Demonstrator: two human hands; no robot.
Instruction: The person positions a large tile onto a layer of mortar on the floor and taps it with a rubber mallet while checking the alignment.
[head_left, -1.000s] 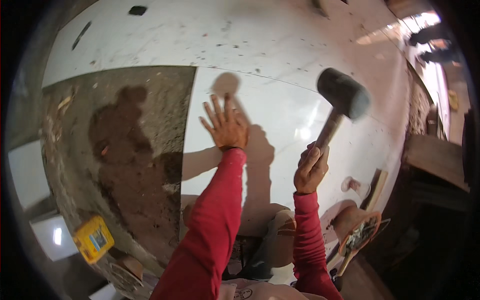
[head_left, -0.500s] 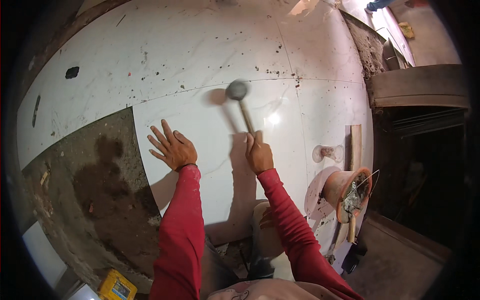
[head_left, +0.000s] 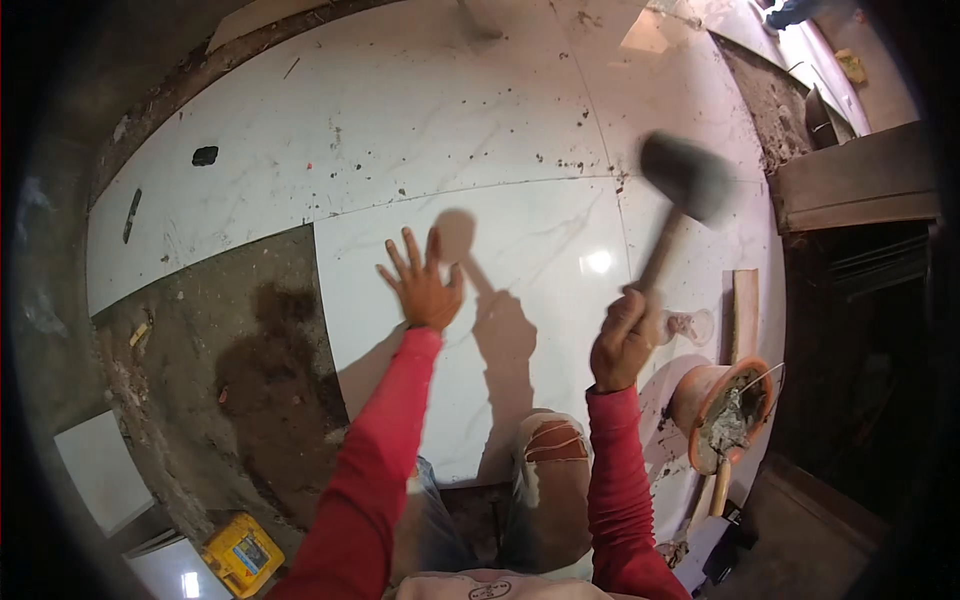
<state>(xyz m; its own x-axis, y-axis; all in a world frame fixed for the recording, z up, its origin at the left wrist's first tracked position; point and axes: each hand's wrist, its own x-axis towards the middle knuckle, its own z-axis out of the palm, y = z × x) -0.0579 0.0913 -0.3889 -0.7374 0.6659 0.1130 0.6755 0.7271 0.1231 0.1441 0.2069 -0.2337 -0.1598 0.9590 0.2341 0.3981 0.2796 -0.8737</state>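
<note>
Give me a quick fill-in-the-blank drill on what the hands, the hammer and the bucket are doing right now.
1. The right hand grips the handle of a black-headed ____, raised above the floor.
2. The left hand lies flat with fingers spread on the white ____.
3. The orange bucket stands on the person's ____ side.
4. The yellow tool lies at the edge of the bare, untiled ____ of floor.

Missing words: mallet; tile; right; patch

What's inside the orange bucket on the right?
The orange bucket holds grey mortar with a wooden handle sticking out; the tool's working end is buried, unseen.
</note>
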